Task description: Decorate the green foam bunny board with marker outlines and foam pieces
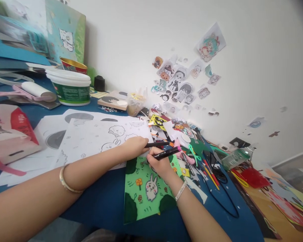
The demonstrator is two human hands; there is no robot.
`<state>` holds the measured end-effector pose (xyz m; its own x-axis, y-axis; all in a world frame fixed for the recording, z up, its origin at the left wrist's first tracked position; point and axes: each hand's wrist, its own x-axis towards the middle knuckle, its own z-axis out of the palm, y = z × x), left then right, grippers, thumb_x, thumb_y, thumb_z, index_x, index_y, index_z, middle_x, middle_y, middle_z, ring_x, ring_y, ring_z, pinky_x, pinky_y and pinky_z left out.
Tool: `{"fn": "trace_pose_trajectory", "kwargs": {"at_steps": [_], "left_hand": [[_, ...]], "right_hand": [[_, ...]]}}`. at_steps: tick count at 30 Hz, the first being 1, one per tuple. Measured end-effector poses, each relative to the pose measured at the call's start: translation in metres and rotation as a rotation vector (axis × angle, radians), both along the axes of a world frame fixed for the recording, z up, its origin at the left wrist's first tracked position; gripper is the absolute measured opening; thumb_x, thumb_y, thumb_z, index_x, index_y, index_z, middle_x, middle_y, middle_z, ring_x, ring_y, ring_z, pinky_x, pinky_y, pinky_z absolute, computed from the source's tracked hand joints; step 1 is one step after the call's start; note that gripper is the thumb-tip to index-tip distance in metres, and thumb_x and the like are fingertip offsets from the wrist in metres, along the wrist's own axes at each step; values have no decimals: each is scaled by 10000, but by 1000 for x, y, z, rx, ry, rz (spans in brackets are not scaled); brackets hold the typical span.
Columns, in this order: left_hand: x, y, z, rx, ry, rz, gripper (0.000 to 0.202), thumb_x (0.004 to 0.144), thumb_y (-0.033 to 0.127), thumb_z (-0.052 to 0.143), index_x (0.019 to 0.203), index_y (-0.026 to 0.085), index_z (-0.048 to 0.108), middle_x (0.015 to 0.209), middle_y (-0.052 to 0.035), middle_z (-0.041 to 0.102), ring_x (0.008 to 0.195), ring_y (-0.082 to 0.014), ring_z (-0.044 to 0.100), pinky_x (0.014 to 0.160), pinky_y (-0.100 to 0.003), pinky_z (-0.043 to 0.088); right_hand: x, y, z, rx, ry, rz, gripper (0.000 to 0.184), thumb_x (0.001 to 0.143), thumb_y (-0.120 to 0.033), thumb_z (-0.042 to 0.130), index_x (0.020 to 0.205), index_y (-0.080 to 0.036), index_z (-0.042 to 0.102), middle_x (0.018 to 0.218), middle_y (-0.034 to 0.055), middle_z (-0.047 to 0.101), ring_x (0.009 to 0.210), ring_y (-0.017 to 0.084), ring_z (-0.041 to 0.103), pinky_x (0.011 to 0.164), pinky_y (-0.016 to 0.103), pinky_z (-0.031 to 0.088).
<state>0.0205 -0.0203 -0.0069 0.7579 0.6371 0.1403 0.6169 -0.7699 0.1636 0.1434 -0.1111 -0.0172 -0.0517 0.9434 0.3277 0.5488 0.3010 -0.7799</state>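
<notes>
My right hand [161, 165] is closed around a black marker pen [166, 153] with a pink end, over the upper part of a green picture [133, 193]. That sheet shows a white rabbit [151, 188], orange flowers and dark green bushes. Just to the left, my left hand [136, 146] grips a second black marker [156, 145], which has an orange end pointing right. The right hand's pen tip is hard to make out against the paper. Beneath my left forearm lie white sheets with line drawings [116, 130], partly covered by the arm.
Scissors with green handles [194, 154], pens [212, 174], a black cable [228, 210] and paper scraps crowd the right side. A white and green tub [69, 87] stands back left, near a pink-handled lint roller [37, 91]. A plastic bottle [237, 158] lies far right.
</notes>
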Motion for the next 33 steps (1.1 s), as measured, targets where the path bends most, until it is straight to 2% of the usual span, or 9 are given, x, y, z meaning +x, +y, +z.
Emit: {"fn": "trace_pose_trajectory", "kwargs": {"at_steps": [19, 33], "left_hand": [[0, -4, 4, 42, 53, -26, 364, 889, 441, 358, 901, 144, 567, 753, -109, 652, 717, -266, 645, 496, -279, 383], [-1, -5, 6, 22, 59, -32, 366, 886, 436, 361, 930, 139, 569, 750, -120, 647, 721, -272, 637, 513, -287, 389]], "right_hand": [[1, 3, -2, 44, -78, -8, 225, 702, -243, 463, 523, -220, 328, 485, -55, 349, 492, 114, 360, 496, 251, 305], [1, 0, 0, 3, -54, 16, 214, 711, -252, 490, 529, -215, 384, 480, -45, 435, 491, 120, 413, 514, 261, 340]]}}
